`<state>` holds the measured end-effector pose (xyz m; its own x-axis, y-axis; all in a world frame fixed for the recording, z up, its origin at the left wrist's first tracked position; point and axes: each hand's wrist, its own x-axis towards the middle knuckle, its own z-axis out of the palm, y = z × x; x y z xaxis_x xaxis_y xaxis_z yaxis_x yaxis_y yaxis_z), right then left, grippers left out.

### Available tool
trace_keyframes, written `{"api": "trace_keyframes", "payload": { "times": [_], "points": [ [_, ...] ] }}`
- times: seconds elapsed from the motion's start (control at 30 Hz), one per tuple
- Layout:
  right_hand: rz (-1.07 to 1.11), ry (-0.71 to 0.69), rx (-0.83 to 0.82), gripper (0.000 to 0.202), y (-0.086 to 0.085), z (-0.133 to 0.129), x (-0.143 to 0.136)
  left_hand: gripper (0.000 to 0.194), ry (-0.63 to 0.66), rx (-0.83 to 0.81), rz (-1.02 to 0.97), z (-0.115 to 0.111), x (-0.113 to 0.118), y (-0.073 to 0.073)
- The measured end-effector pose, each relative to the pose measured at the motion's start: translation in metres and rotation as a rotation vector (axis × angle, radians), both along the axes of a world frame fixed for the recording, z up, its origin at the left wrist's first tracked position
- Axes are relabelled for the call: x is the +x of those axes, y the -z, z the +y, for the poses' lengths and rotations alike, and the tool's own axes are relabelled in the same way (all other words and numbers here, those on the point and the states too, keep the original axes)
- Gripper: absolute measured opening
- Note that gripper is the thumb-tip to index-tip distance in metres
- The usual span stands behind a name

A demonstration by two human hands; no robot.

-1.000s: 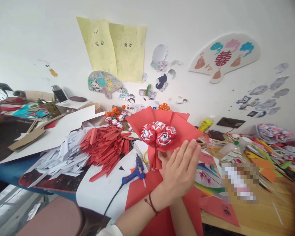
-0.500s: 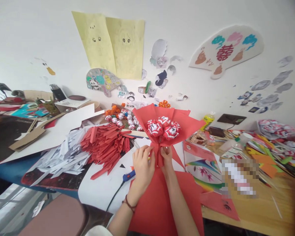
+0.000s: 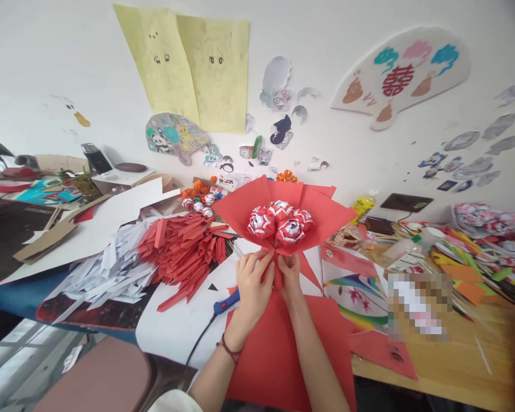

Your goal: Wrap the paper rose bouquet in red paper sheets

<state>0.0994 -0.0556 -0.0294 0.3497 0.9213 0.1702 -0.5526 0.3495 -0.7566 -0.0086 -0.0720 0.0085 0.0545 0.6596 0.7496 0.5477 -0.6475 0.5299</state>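
Both hands grip the narrow neck of a bouquet wrapped in red paper (image 3: 321, 214). My left hand (image 3: 254, 281) pinches the wrap from the left, fingers bent round it. On the right side, my right hand (image 3: 289, 274) is closed on the same gathered neck. Several red-and-white paper flowers (image 3: 290, 230) sit inside the flared wrapping. Below the hands lies a large red sheet (image 3: 278, 349). A blue tool (image 3: 226, 302) with a dark cord rests just left of my left hand.
Red paper strips (image 3: 182, 254) and white strips (image 3: 111, 272) are piled on the left. White boards (image 3: 98, 229) lie behind them. At right are a yellow bottle (image 3: 364, 205), a patterned bag (image 3: 356, 294) and coloured scraps (image 3: 467, 280). A stool (image 3: 98, 377) stands lower left.
The bouquet's wrapping has opened wider to the left and tilted, showing the flowers more from above. Both hands still hold its neck. The camera view has shifted slightly.
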Motion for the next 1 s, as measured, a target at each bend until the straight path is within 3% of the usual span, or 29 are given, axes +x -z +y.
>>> {"api": "trace_keyframes", "payload": {
  "times": [0.23, 0.53, 1.0],
  "points": [
    [0.009, -0.002, -0.002, 0.044, 0.001, -0.001, 0.0, 0.028, 0.019, -0.077, -0.082, -0.002, 0.004, 0.004],
    [0.016, -0.011, 0.0, 0.051, -0.004, 0.001, -0.003, 0.024, -0.087, 0.049, -0.052, -0.005, 0.012, 0.004],
    [0.014, -0.007, -0.053, 0.036, 0.004, 0.004, 0.002, 0.03, 0.004, 0.179, 0.005, -0.001, 0.008, 0.01]
  ]
}}
